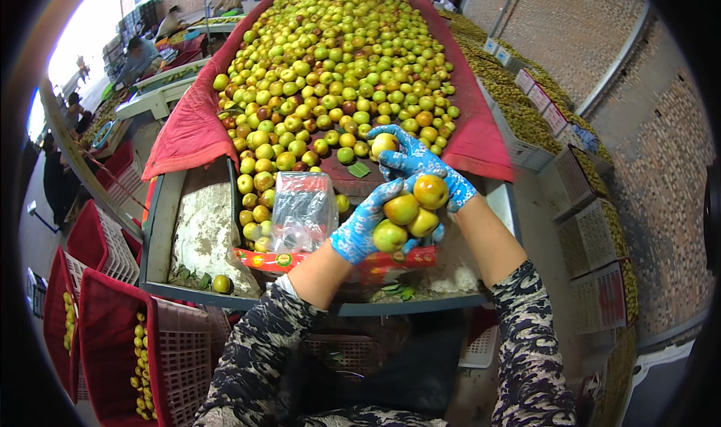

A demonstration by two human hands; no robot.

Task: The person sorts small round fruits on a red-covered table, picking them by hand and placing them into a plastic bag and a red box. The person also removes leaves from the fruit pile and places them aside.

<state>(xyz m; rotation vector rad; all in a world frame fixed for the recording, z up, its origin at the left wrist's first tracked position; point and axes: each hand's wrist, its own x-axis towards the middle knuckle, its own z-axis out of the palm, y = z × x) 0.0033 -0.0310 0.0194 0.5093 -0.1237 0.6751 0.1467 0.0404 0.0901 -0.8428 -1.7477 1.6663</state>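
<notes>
Both my hands wear blue flowered gloves. My left hand (366, 224) cradles several yellow-green jujube fruits (401, 209), palm up, above the near end of the sorting table. Just beyond it, my right hand (414, 159) grips one jujube (385, 145) between thumb and fingers. Ahead of them a big heap of green, yellow and reddish jujubes (338, 61) covers a red cloth (473, 128). A clear plastic bag (304, 207) lies left of my left hand, among loose fruits. Under my left wrist runs a red printed strip (276, 259).
Red-lined plastic crates (121, 337) with some jujubes stand at lower left. Full crates (597, 247) line the right side by a brick wall (664, 162). A single jujube (222, 284) lies in the table's left corner. Other people (138, 61) sit at tables at upper left.
</notes>
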